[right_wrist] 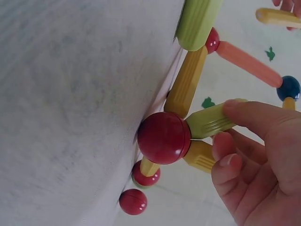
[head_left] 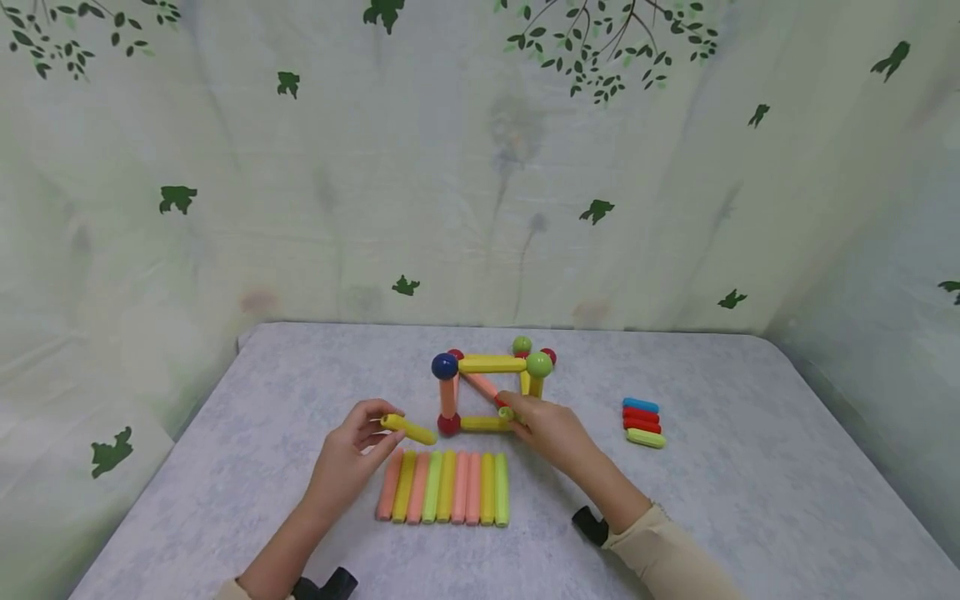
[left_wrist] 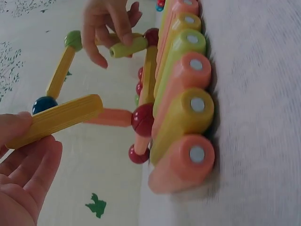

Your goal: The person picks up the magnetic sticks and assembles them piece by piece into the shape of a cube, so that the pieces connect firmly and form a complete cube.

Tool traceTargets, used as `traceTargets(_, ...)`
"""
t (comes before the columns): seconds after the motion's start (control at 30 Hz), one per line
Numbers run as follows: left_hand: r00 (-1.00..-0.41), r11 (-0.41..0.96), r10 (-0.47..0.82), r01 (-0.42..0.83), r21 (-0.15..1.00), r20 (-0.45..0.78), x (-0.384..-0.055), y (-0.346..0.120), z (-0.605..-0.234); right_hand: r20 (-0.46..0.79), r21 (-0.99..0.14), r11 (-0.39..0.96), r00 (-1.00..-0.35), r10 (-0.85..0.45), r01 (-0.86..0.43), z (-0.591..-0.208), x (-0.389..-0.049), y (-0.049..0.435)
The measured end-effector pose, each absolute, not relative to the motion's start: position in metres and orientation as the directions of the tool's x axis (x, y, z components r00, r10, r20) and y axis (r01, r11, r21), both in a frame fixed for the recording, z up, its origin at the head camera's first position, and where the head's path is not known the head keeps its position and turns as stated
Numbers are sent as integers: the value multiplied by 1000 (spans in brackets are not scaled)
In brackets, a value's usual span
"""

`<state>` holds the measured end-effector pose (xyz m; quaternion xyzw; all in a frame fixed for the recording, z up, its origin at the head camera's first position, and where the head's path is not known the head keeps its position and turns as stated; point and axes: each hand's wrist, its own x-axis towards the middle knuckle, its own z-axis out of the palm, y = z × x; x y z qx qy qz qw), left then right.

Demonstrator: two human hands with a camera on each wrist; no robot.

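Pinching a yellow stick [head_left: 411, 430] between thumb and fingers, the left grip [head_left: 351, 458] holds it raised off the table [head_left: 735, 467], with the free end poking out to the right of that grip. The right grip [head_left: 551, 429] pinches a green stick [right_wrist: 211, 120] between thumb and fingers. Just past those fingertips, the green stick's end touches a red ball [right_wrist: 163, 138], a low corner joint of a frame made of balls and sticks.

Most of the frame lies between the two grips and a little beyond them. Its blue ball [head_left: 445, 366] sits up and to the right of the left grip, above a pink upright [head_left: 447, 398]. A yellow top bar [head_left: 491, 364] runs from there to a green ball [head_left: 539, 364], which is above and beyond the right grip.

Nearer the person, just below and right of the left grip, pink, yellow and green sticks [head_left: 446, 488] lie side by side in a row. Well to the right of the right grip lie blue, red and green short rods [head_left: 642, 414].
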<state>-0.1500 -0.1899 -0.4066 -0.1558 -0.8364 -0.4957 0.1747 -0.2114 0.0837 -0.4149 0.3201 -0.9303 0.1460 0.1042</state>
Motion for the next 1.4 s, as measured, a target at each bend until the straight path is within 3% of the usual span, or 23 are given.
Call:
traceTargets(0.3, -862, 321, 143, 506, 801, 487, -166, -143, -405, 299, -274, 735, -781, -548, -620, -416, -211, 83)
traceTargets(0.53, -885, 297, 135, 466, 833, 447, -178, -117, -405, 322, -288, 724, -775, -543, -627, -418, -212, 85)
traceTargets(0.93, -819, 361, 174, 570, 738, 547, -183, -118, -411, 306, -337, 720, -793, -526, -607, -418, -211, 84)
traceTargets(1.4, -867, 561, 316, 499, 661, 386, -189, -109, -402, 305, -368, 714, -803, -513, -596, -419, -210, 84)
